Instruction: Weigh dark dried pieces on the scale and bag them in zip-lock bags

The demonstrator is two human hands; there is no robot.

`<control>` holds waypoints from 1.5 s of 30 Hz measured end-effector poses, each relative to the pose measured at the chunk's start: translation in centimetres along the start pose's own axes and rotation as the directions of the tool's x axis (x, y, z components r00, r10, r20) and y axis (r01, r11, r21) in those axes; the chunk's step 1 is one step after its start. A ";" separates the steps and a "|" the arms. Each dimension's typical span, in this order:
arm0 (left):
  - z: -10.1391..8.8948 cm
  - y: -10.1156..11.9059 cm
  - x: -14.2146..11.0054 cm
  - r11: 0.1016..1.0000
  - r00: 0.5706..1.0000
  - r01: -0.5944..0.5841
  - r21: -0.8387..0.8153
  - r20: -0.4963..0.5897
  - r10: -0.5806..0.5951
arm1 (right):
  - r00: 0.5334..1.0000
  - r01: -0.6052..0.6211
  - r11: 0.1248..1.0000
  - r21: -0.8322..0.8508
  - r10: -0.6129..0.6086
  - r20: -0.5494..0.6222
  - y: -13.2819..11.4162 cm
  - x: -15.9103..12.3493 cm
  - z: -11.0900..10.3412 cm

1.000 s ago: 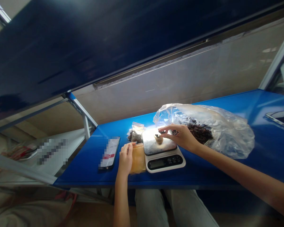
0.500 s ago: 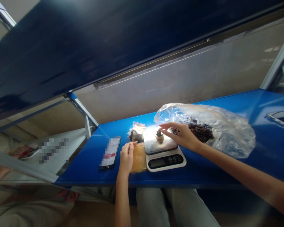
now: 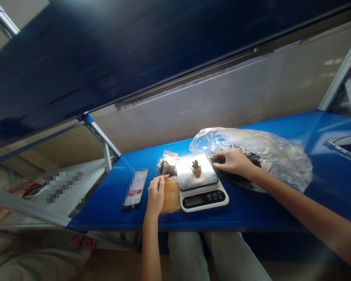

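A white kitchen scale (image 3: 203,193) stands on the blue shelf (image 3: 251,210). On its pan sits a small tan cup (image 3: 196,168) heaped with dark dried bits. My right hand (image 3: 235,162) reaches into the mouth of a large clear plastic bag (image 3: 269,154) of the same dark dried stuff, fingers curled down among it. My left hand (image 3: 155,194) rests on a stack of small amber-tinted plastic pouches (image 3: 171,195) just left of the scale, fingers bent over their edge.
A phone (image 3: 136,188) lies face up at the left of the shelf. A small filled zip pouch (image 3: 168,163) sits behind the scale. A dark upper shelf hangs overhead. A metal-edged object (image 3: 346,145) shows at far right. My knees are below the shelf edge.
My right hand left the cup on the scale and moved right into the big bag. The cup now holds a small heap of dark bits. My left hand stayed put.
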State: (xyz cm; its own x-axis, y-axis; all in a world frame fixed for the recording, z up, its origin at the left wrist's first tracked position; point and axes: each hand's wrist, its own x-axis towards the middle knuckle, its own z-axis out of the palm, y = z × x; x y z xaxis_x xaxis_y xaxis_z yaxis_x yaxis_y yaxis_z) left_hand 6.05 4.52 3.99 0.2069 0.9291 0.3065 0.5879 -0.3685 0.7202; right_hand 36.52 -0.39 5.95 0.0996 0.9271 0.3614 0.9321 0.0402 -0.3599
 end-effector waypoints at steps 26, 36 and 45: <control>0.1 0.0 0.1 1.000 1.000 0.008 0.028 -0.004 -0.008 | 0.998 -0.001 0.969 0.247 -0.016 0.068 0.7 0.4 0.2; 0.0 0.1 0.0 1.000 1.000 0.009 0.012 0.001 -0.009 | 0.998 -0.003 0.987 0.158 -0.008 0.069 0.0 0.2 -0.3; 0.0 0.1 0.0 1.000 0.999 0.024 -0.005 0.023 -0.024 | 0.998 0.007 0.979 0.206 -0.020 0.063 0.1 0.2 -0.1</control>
State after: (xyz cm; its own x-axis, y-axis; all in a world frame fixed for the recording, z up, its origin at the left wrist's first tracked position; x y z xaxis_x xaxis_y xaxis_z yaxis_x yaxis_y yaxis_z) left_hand 6.12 4.52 4.03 0.2103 0.9381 0.2751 0.5885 -0.3462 0.7306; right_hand 36.69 -0.20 6.04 0.0587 0.9478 0.3135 0.8411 0.1222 -0.5269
